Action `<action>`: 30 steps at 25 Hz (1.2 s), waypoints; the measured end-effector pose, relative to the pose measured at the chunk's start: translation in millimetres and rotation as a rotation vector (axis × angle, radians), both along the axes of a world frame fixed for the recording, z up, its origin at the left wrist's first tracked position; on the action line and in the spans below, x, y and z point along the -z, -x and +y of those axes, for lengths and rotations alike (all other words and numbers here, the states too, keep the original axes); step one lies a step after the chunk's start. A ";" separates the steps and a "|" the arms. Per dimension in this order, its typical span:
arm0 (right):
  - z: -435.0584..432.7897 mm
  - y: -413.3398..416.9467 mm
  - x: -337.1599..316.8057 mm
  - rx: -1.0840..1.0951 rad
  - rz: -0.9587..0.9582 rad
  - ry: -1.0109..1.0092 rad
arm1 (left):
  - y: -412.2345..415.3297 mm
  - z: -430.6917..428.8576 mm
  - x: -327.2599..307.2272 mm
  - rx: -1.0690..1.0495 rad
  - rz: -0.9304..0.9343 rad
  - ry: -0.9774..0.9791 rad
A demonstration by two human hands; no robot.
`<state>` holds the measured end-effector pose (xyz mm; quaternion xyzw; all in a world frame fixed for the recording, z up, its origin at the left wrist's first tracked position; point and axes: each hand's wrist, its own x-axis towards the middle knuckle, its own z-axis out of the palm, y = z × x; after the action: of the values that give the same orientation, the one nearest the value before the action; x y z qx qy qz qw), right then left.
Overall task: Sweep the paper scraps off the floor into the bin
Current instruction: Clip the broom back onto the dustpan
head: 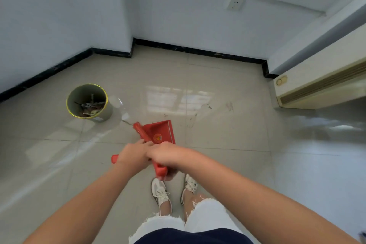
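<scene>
Both hands meet in front of the body, touching each other. Left hand (132, 156) is closed around a red handle whose end (114, 159) sticks out to its left; which tool this handle belongs to cannot be told. Right hand (168, 156) is closed around a second red handle, its end (161, 170) poking out below the fist.

Just beyond the hands, a red dustpan (161, 131) is held above the floor, open side facing away. A red brush (139, 130) lies along its left edge, pale bristles (125, 117) pointing toward the bin. Whether the pan holds any scraps cannot be told.

Bin (87, 101): round, green, yellow rim, upright on the tiled floor (227, 134), left of and beyond the dustpan, near the wall. Paper scraps (91, 108) lie inside it.

Small dark marks (208, 107) on the tiles beyond the pan. White sneakers (160, 192) below the hands. A cream-coloured unit (316, 85) stands at right.
</scene>
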<state>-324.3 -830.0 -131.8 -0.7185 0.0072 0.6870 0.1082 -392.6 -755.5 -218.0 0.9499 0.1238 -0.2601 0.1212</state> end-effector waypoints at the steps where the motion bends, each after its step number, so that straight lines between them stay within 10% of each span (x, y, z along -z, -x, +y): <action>1: -4.6 -6.6 -3.1 0.059 -0.010 -0.061 | -2.2 0.1 -0.5 -0.071 -0.017 0.026; 5: 3.7 -47.4 -39.6 0.374 -0.244 -0.617 | -49.3 45.9 -36.8 -0.036 -0.032 -0.069; 11: 53.6 -137.3 -113.7 0.065 -0.926 -0.990 | -138.0 118.0 -151.5 -0.074 -0.283 -0.139; 19: 148.9 -228.9 -183.3 0.108 -0.926 -1.332 | -225.6 204.9 -248.9 -0.198 -0.299 -0.198; 24: 228.4 -284.1 -217.1 0.127 -0.914 -1.500 | -260.0 252.0 -284.1 -0.389 -0.737 -0.222; 30: 358.4 -325.9 -218.3 0.077 -0.810 -1.467 | -320.6 334.6 -280.8 -0.918 -1.198 0.337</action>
<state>1.6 -471.5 86.5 -0.6563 -0.4564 0.2020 0.5658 -71.9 -420.9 62.8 0.7507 0.3775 0.3591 0.4061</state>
